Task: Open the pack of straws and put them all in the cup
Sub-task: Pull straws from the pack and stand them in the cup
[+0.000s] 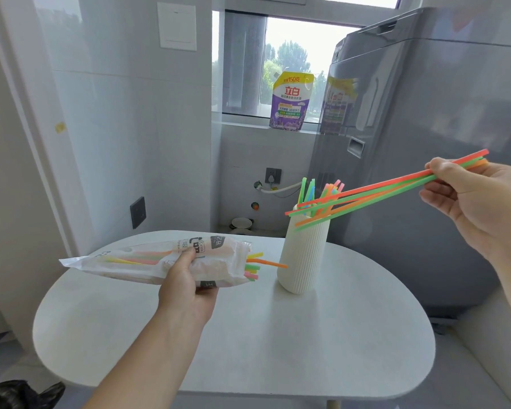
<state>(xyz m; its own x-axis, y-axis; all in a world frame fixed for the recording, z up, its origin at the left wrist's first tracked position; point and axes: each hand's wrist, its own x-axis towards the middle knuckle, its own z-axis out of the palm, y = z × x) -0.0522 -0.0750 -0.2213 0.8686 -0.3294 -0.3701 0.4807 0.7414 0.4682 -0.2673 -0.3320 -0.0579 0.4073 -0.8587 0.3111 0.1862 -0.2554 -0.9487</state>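
Pack of straws (160, 261): clear printed bag, held level above the table's (248, 335) far left part, clenched in the left hand (186, 286); coloured ends poke from its open right end. Cup (303, 255): ribbed, white, upright near the far edge, several straws inside. Loose straws (366, 193): small bunch pinched in the right hand (478, 199), tips over the cup's rim.

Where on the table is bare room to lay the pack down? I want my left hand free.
The table is bare in front, from the near edge to the cup. It is crowded around the cup, where the pack in the left hand points its straws.
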